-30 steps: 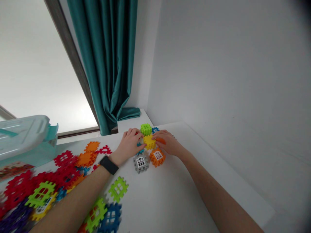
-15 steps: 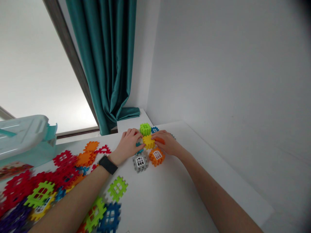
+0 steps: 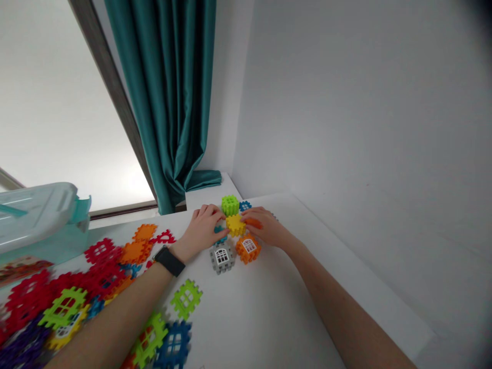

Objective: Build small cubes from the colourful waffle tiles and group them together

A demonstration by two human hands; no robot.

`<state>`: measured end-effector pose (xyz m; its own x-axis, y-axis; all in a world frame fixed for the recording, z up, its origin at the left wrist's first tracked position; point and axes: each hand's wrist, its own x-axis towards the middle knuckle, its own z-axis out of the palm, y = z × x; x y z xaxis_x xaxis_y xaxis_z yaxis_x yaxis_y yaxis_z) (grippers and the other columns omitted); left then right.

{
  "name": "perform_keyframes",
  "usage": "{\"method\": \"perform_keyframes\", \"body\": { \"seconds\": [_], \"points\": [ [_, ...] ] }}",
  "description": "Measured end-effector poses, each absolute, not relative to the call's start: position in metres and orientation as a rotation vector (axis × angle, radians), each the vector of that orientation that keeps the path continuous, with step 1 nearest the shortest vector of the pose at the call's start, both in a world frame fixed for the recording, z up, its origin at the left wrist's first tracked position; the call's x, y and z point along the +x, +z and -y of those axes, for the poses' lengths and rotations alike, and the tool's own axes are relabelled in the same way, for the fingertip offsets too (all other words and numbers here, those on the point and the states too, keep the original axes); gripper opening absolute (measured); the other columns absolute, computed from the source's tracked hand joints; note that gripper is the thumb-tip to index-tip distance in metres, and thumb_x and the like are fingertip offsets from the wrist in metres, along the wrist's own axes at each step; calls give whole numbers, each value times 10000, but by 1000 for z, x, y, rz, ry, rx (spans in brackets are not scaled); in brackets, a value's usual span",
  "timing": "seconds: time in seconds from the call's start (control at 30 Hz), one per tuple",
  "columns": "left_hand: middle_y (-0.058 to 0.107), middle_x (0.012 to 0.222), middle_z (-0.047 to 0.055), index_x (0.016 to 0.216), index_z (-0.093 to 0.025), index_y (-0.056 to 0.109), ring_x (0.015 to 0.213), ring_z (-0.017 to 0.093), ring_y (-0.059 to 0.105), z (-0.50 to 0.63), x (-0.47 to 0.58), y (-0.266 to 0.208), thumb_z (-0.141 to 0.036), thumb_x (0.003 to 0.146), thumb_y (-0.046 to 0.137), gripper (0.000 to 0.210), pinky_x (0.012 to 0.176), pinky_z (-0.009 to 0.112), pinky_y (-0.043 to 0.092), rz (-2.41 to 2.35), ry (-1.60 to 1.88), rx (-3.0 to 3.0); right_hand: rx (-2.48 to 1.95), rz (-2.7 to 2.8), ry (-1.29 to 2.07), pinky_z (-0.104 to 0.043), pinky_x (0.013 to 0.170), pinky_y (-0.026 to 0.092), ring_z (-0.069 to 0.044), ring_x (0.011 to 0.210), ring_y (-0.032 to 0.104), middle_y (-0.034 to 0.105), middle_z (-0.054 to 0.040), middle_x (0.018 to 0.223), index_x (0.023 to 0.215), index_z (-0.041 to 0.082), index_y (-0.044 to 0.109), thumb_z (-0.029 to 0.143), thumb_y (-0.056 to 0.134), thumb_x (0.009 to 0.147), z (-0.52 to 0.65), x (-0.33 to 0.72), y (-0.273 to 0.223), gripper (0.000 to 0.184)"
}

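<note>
Both our left hand (image 3: pixel 203 229) and right hand (image 3: pixel 268 227) jointly hold the yellow block (image 3: pixel 236 225), which looks light and stiff, best pinched by its toothed edges

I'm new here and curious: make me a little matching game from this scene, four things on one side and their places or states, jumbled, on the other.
Things
1. yellow piece
2. black wristband
3. curtain
4. lidded box

Places or states
A. teal, hanging in folds
B. between the left hand and the right hand
C. at the picture's left edge
D. around the person's left wrist

Right pairs: 1-B, 2-D, 3-A, 4-C
</note>
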<state>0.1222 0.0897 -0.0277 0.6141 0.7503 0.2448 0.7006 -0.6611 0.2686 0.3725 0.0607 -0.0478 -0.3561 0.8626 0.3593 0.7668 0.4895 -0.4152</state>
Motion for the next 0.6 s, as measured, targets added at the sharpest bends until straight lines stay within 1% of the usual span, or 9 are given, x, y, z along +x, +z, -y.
{"method": "perform_keyframes", "body": {
  "seconds": [0.17,0.37,0.6],
  "points": [
    [607,1192,75,1113,-223,665,1143,285,504,-91,122,-24,-395,883,685,288,955,432,405,-1211,505,2715,-1338,2174,233,-478,1040,459,-247,1138,629,727,-55,1185,1047,256,723,108,639,829,-58,372,-43,276],
    [607,1203,81,1121,-217,662,1178,296,496,-93,125,-8,-341,886,672,266,982,457,396,-1184,451,2760,-1325,2168,205,-482,1028,468,-249,1135,633,721,-72,1184,1040,251,730,102,616,840,-49,364,-34,275],
    [602,1195,91,1117,-222,665,1164,294,493,-90,121,6,-341,947,578,225,956,454,408,-1123,438,2839,-1279,2142,148,-471,1017,485,-235,1129,637,722,-69,1171,1045,258,727,110,588,875,-38,354,-26,266]
  ]
}}
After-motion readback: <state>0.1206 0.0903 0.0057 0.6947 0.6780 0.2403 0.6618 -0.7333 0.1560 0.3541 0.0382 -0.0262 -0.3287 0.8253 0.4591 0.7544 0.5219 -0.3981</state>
